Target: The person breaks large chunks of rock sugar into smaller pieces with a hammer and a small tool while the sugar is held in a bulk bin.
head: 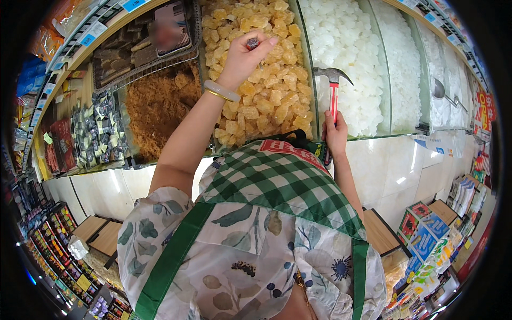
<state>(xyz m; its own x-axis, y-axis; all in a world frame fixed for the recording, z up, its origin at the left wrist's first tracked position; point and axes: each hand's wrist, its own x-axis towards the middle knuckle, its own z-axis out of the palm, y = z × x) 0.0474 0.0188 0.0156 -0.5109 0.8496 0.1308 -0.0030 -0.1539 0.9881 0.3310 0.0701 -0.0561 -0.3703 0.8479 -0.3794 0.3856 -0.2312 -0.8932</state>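
Observation:
My left hand (243, 56) is closed around the dark reddish handle (253, 44) of a hand tool, perhaps a screwdriver. A bit of thin shaft shows below the fist; its tip is hidden. Under this hand lies a bin of yellow lump rock sugar (276, 96). My right hand (336, 130) grips a claw hammer (334, 92) by its red and black handle, near the bin's front edge. The hammer's dark metal head is up, over the glass divider (308, 52) and the white rock sugar (340, 36).
Loose brown sugar (160, 112) fills a bin on the left, beside wrapped sweets (100, 128). A wire basket (148, 68) behind it holds brown blocks. Farther right are finer white crystals (402, 72) and a metal scoop (439, 89). Glass walls part the bins.

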